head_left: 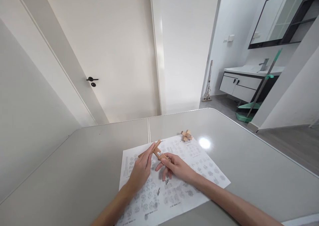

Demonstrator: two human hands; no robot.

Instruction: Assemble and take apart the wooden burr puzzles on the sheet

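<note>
My left hand (141, 171) and my right hand (175, 167) meet over a printed instruction sheet (196, 172) on a grey table (74, 172). Together they hold notched wooden puzzle sticks (157, 149) crossed just above the sheet. My left fingers pinch one stick from the left. My right fingers grip the other from the right. A small assembled wooden burr puzzle (186, 135) rests at the sheet's far edge, apart from both hands.
The table's rounded far edge faces a white door with a black handle (92, 79). At right, a doorway opens to a bathroom with a vanity (245, 83), mirror, a mop (208, 83) and a green broom with dustpan (251, 108).
</note>
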